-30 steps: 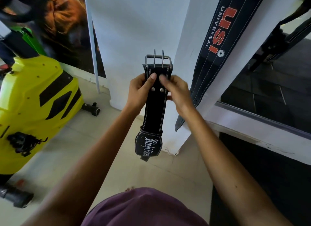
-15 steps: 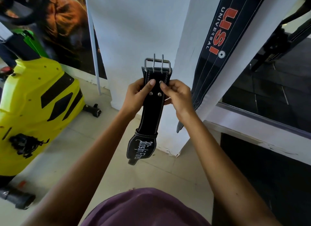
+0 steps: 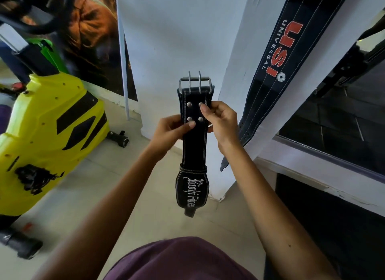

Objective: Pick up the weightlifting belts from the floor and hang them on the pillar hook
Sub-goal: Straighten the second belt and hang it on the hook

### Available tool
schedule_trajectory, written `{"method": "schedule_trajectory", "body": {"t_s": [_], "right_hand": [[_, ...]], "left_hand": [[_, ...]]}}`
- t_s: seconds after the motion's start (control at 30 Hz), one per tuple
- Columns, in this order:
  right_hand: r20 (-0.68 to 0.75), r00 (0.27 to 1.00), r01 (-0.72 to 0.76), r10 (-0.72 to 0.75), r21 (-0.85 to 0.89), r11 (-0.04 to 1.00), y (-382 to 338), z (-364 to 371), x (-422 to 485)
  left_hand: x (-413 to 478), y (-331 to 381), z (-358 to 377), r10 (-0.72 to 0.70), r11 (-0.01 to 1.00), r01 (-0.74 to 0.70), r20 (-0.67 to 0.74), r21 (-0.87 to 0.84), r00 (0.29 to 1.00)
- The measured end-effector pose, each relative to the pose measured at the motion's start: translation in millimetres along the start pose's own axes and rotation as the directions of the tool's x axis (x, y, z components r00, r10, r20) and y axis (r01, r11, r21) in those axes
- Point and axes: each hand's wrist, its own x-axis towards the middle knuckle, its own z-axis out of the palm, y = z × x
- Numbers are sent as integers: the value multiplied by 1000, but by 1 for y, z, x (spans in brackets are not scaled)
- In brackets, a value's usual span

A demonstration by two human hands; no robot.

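Note:
A black leather weightlifting belt (image 3: pixel 194 146) with white stitching and "Rishi Fitness" lettering hangs upright in front of me, its steel two-prong buckle (image 3: pixel 195 84) on top. My left hand (image 3: pixel 169 131) pinches its left edge below the rivets. My right hand (image 3: pixel 220 121) grips its right edge, thumb on the upper rivets. Behind stands the white pillar (image 3: pixel 235 56). A second dark belt marked "USI Universal" (image 3: pixel 277 58) hangs down the pillar's right face; its top and the hook are out of view.
A yellow and black exercise bike (image 3: pixel 48 133) stands on the tiled floor at the left, its foot (image 3: pixel 118 138) near the pillar base. A poster covers the back wall. A dark mat (image 3: pixel 325 223) and a glass panel (image 3: pixel 337 117) lie to the right.
Both hands have slid lower on the belt, so more of its buckle end shows above them. The belt's tail swung left and has come back to hang straight.

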Motion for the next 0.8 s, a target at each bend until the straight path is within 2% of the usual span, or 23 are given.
{"method": "schedule_trajectory", "body": {"t_s": [0.07, 0.1, 0.23, 0.3, 0.37, 0.47, 0.6, 0.7, 0.8], "right_hand": [[28, 1000, -7, 7, 1, 1000, 4, -2, -6], [25, 1000, -4, 4, 6, 1000, 6, -3, -7], [-39, 999, 23, -24, -16, 1000, 12, -9, -4], [-62, 997, 42, -44, -35, 999, 10, -15, 2], [-86, 994, 59, -60, -19, 998, 5, -24, 8], [-105, 991, 85, -84, -2, 996, -1, -37, 14], [-68, 993, 90, -92, -37, 995, 6, -42, 9], [-59, 995, 78, -80, -23, 997, 11, -40, 7], [-36, 996, 86, -86, -16, 996, 12, -37, 6]], "left_hand": [[18, 23, -2, 2, 990, -18, -115, -138, 993], [25, 32, -1, -10, 983, -12, -122, -181, 992], [26, 29, 14, -43, 977, 41, -6, -209, 999], [17, 5, 21, -79, 988, 88, 73, -131, 994], [2, -30, 25, -147, 989, 145, 132, 29, 980], [-19, -67, 31, -207, 969, 184, 129, 166, 970], [-10, -38, 38, -117, 974, 102, 63, 202, 991], [11, 3, 40, -7, 999, 7, -13, 48, 1000], [27, 35, 43, 106, 994, -108, -124, -13, 987]]}}
